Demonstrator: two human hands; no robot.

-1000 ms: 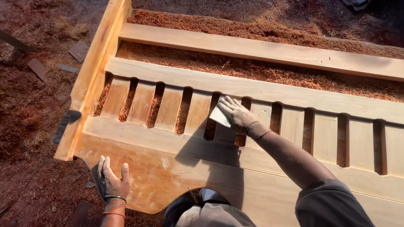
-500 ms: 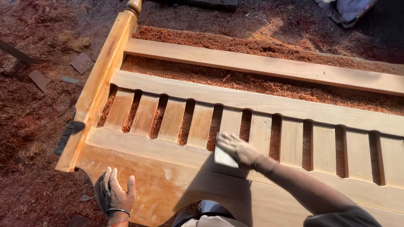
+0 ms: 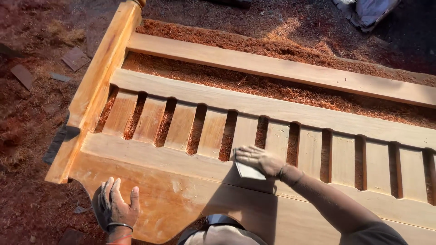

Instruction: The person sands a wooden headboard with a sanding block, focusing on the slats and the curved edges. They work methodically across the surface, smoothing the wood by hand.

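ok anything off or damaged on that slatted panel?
No damage shows. The slatted wooden panel lies on loose sawdust, which fills its gaps. The right hand presses a pale sheet on the lower rail; the left hand rests flat at its edge.

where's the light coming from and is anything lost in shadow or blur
Head view: warm, low sunlight rakes across the slatted wooden panel; the person's own shadow darkens the lower rail below the right hand and its sandpaper; the left hand is lit; the top right corner is dim; no notable blur.
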